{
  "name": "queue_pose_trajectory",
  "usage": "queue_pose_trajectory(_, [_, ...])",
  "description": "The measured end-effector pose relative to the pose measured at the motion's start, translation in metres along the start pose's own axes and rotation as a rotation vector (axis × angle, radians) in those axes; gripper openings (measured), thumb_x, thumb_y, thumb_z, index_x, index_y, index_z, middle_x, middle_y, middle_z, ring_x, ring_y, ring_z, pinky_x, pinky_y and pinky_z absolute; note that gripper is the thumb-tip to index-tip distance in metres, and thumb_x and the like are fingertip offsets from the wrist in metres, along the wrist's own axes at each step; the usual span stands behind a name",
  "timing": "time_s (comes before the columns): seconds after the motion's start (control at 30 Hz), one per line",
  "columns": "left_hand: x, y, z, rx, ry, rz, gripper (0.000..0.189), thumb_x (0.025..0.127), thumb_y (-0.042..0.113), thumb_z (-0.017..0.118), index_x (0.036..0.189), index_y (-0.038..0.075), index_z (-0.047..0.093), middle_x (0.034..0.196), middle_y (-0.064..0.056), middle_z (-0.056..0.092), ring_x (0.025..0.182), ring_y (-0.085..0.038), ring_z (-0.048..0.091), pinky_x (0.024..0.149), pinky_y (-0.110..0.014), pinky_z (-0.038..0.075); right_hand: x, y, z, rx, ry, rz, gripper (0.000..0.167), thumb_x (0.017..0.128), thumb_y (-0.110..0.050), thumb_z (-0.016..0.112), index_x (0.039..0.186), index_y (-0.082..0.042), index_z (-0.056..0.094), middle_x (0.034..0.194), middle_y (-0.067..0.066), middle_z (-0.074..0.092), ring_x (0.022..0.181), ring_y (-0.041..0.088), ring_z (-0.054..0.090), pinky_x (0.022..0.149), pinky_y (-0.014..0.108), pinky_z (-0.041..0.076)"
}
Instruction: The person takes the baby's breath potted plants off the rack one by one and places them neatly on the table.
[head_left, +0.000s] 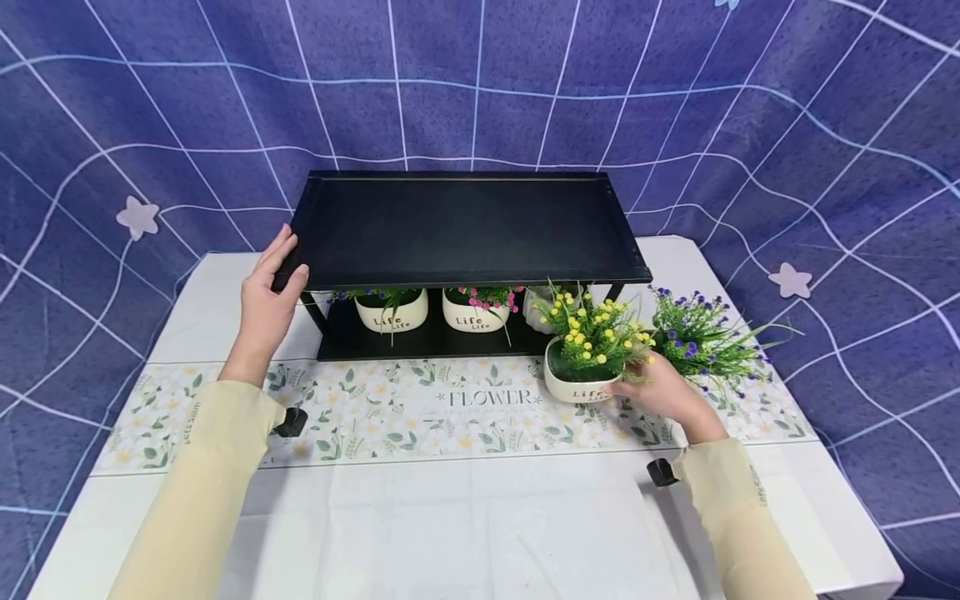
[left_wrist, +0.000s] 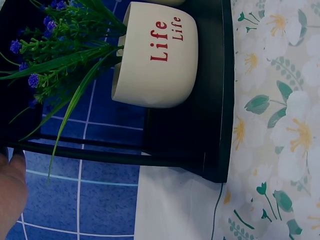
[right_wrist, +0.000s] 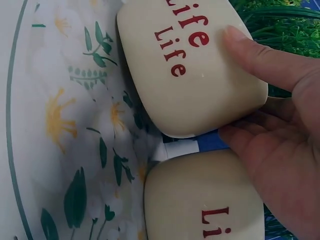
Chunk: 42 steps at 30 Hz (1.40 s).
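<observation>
My right hand (head_left: 663, 390) grips a cream flowerpot (head_left: 581, 388) of yellow flowers by its right side, thumb on the front wall and fingers behind. That pot is at the front right of a black two-tier shelf (head_left: 465, 229); whether its base touches the table I cannot tell. My left hand (head_left: 268, 287) rests on the shelf's left front corner, fingers along the side edge. On the lower tier stand a pot with purple flowers (left_wrist: 157, 55) and a pot with pink flowers (head_left: 474, 312). Their tops are partly hidden by the upper tier.
Right of my right hand stands another pot with purple flowers (head_left: 701, 342). A pale, partly hidden object (head_left: 536, 310) sits at the lower tier's right end. A floral strip (head_left: 450, 425) crosses the white table (head_left: 450, 517). Blue grid-patterned cloth (head_left: 465, 83) hangs behind.
</observation>
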<state>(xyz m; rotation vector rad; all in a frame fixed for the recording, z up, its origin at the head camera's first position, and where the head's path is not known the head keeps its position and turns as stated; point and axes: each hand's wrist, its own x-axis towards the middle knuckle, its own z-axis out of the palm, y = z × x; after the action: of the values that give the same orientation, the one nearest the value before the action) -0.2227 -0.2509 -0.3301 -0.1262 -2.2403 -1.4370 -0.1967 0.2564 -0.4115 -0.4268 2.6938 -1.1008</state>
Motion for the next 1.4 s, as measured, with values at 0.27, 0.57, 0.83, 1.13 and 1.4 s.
queue_pose_trajectory(0.27, [0.0, 0.002, 0.001, -0.002, 0.003, 0.007, 0.047, 0.095, 0.005, 0.053, 0.139, -0.007, 0.046, 0.153, -0.02, 0.036, 0.146, -0.026, 0.029, 0.118, -0.017, 0.021, -0.005, 0.007, -0.006, -0.06, 0.012, 0.013, 0.038, 0.082, -0.017, 0.076, 0.074, -0.01, 0.04, 0.061, -0.004, 0.031, 0.052, 0.009, 0.032, 0.053, 0.026, 0.038])
queue_pose_trajectory(0.57, [0.0, 0.0, 0.0, 0.008, 0.008, 0.0, 0.047, 0.095, 0.005, 0.054, 0.139, -0.006, 0.047, 0.154, -0.017, 0.037, 0.146, -0.024, 0.03, 0.118, -0.017, 0.022, -0.013, 0.016, -0.014, -0.033, 0.043, 0.042, 0.034, 0.082, -0.018, 0.076, 0.081, -0.004, 0.044, 0.064, -0.003, 0.033, 0.055, 0.007, 0.032, 0.052, 0.025, 0.038])
queue_pose_trajectory(0.83, [0.003, -0.013, 0.001, 0.016, 0.013, 0.004, 0.047, 0.095, 0.004, 0.054, 0.14, -0.004, 0.047, 0.154, -0.014, 0.038, 0.147, -0.022, 0.03, 0.118, -0.017, 0.022, -0.013, 0.02, -0.015, 0.009, 0.024, 0.068, 0.035, 0.083, -0.021, 0.075, 0.097, 0.0, 0.05, 0.066, 0.001, 0.037, 0.057, 0.01, 0.038, 0.054, 0.026, 0.042])
queue_pose_trajectory(1.13, [0.01, -0.038, 0.0, 0.017, 0.024, -0.001, 0.047, 0.095, 0.01, 0.056, 0.141, 0.003, 0.049, 0.155, -0.006, 0.039, 0.146, -0.01, 0.031, 0.117, -0.016, 0.022, -0.018, 0.021, -0.011, -0.078, 0.058, 0.088, 0.042, 0.087, -0.027, 0.071, 0.109, 0.006, 0.057, 0.09, 0.016, 0.062, 0.079, 0.025, 0.059, 0.075, 0.042, 0.054])
queue_pose_trajectory(1.4, [0.011, -0.039, 0.0, 0.023, 0.019, 0.004, 0.047, 0.095, 0.01, 0.056, 0.141, 0.004, 0.049, 0.155, -0.007, 0.039, 0.146, -0.011, 0.031, 0.117, -0.017, 0.023, -0.022, 0.019, -0.006, -0.125, 0.102, 0.066, 0.049, 0.088, -0.028, 0.07, 0.116, 0.01, 0.055, 0.1, 0.026, 0.066, 0.089, 0.039, 0.065, 0.083, 0.055, 0.054])
